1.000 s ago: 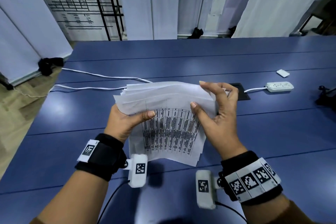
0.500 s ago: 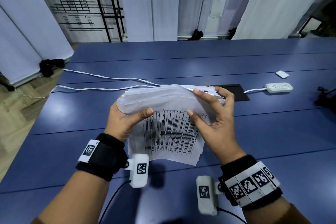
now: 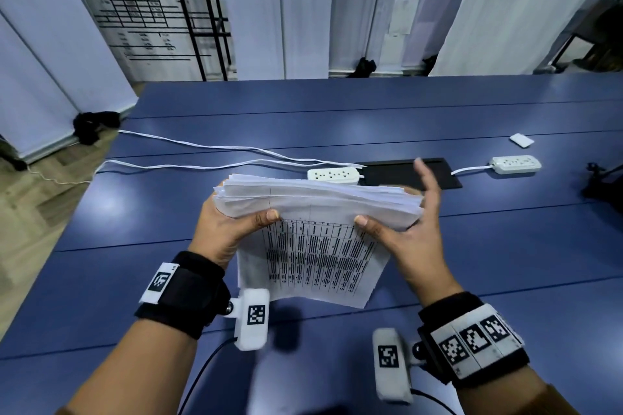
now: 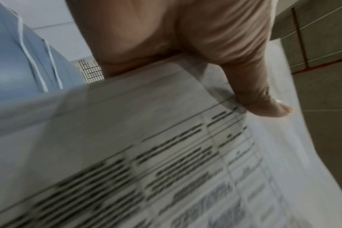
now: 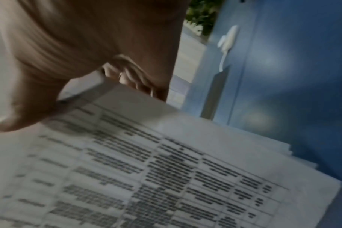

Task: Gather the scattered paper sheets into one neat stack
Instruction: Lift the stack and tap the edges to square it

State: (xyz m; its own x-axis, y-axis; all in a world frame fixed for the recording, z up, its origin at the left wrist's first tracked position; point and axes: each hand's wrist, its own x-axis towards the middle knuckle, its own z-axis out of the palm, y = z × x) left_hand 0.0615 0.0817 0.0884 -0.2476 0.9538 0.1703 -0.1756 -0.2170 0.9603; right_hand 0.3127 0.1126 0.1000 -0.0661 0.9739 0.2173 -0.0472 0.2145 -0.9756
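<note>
A thick stack of paper sheets [image 3: 317, 202] stands on its lower edge on the blue table [image 3: 505, 246], with a printed table on the front sheet. Its top leans away from me and the sheet edges are slightly fanned. My left hand [image 3: 232, 229] grips the stack's left side, thumb on the front. My right hand [image 3: 404, 239] holds the right side, thumb pressed on the front, fingers reaching behind and one finger pointing up. The left wrist view shows the left thumb [image 4: 254, 92] on the stack [image 4: 166, 154]. In the right wrist view, the stack [image 5: 166, 169] sits between thumb and fingers.
Behind the stack lie a white power strip [image 3: 333, 174] and a black floor-box lid [image 3: 411, 172]. A second power strip [image 3: 515, 164] and a small white block [image 3: 521, 140] sit far right. White cords [image 3: 202, 146] run off the table's left edge.
The stack's top has tipped further away and sunk lower. My right fingers have left the top edge, moved to the right side and straightened. The left hand keeps its grip.
</note>
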